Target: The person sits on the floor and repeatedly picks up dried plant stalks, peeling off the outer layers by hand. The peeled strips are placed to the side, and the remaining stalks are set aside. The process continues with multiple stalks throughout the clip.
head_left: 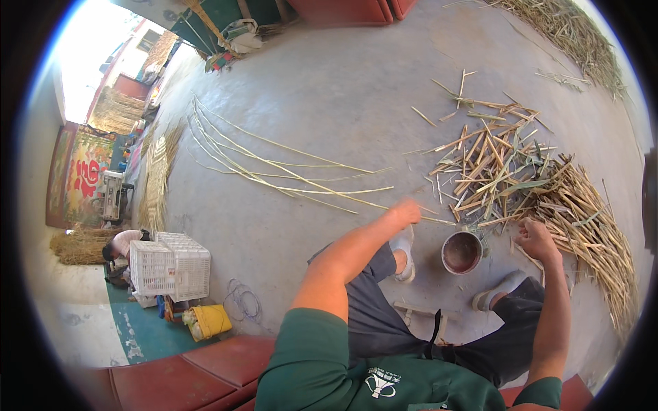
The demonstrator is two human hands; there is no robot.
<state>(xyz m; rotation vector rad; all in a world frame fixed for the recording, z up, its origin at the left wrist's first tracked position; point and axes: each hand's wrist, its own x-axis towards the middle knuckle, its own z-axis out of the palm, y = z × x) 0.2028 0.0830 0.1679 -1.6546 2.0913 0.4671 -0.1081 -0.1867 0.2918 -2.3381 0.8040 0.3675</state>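
Note:
My left hand (406, 212) is closed at a long pale stalk (322, 181), which runs off to the far left and shows again beyond my fingers toward the pot. Several more long, thin stalks (301, 164) fan out over the floor on that side. My right hand (537, 238) is a fist at the near edge of a bundle of cut stalks (582, 222); what its fingers hold, if anything, is hidden. Between my feet stands a round metal pot (445, 259), dark inside, with small handles.
Loose short stalk pieces and dry leaves (493, 154) lie scattered ahead on the right. A straw heap (569, 34) fills the far right corner. White plastic crates (188, 267) and a yellow bucket (209, 322) stand at the left. A low wooden stool frame (411, 312) shows below my legs.

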